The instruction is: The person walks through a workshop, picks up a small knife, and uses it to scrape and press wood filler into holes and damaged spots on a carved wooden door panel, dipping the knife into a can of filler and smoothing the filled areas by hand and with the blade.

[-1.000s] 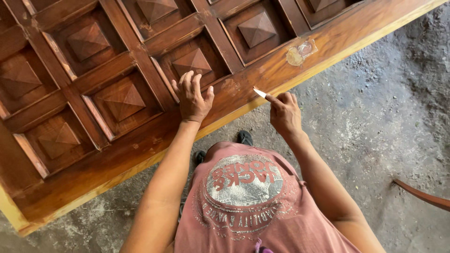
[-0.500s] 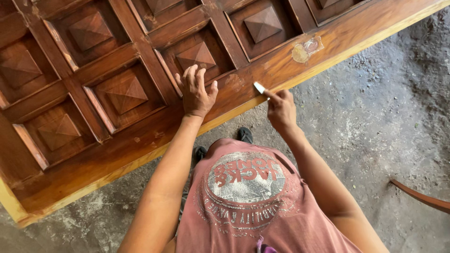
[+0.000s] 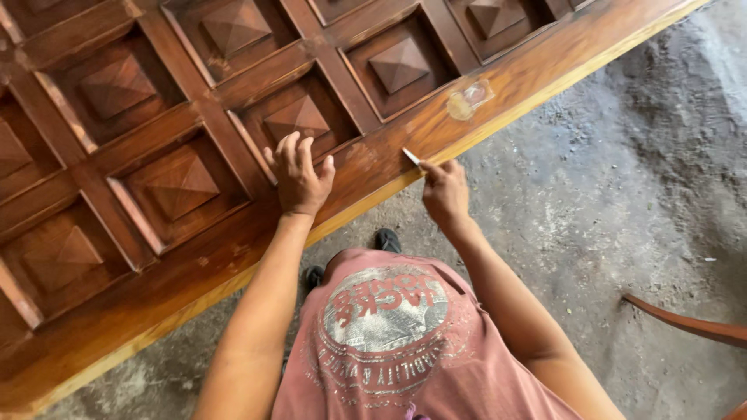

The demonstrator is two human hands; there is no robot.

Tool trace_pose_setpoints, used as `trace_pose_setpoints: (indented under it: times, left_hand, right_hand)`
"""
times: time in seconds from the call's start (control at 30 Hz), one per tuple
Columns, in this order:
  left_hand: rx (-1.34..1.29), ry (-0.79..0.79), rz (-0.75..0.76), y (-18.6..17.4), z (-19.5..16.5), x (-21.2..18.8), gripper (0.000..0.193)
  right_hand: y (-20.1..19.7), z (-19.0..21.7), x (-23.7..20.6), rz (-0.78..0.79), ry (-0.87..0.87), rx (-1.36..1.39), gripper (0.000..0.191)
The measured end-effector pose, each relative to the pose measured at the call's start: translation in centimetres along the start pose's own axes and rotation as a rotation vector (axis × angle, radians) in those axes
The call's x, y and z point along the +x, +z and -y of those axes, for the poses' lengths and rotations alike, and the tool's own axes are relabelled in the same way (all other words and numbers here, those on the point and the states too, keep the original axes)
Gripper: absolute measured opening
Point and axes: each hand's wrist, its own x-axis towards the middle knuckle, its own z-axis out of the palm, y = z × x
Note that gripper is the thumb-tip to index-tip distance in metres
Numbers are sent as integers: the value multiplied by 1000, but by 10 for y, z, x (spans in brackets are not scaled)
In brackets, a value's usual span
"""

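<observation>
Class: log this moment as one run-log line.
left hand: flat on wooden door | right hand: holds small blade at door edge

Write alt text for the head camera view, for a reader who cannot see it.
Seen from above, a person's left hand rests flat on a varnished brown wooden door with raised pyramid panels, while the right hand holds a small pale flat blade against the door's frame rail near its edge. The door lies over a grey gritty concrete floor; a pale filler patch marks the rail farther along.
</observation>
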Motion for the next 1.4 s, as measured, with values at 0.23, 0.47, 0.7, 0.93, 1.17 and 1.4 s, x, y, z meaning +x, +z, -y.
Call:
trace_pose_setpoints:
  times: [0.23, 0.47, 0.7, 0.93, 1.17, 1.4]
  left_hand:
    - [25, 17, 2, 0, 0, 1, 52]
    - [48, 26, 4, 1, -1, 3, 51]
    - [20, 23, -3, 3, 1, 1, 49]
    - [16, 20, -26, 0, -5, 6, 50]
    - [1, 31, -43, 2, -1, 3, 50]
    - [19, 11, -30, 3, 2, 1, 51]
  right_hand:
    - [-9, -4, -10, 54, 52, -21, 22]
    - [-9, -12, -11, 52, -251, 32, 17]
    - [-12, -6, -10, 29, -208, -14, 28]
    - [-25, 3, -1, -95, 92, 62, 32]
    - [-16, -5, -2, 37, -325, -38, 36]
    - [-18, -28, 13, -121, 51, -93, 22]
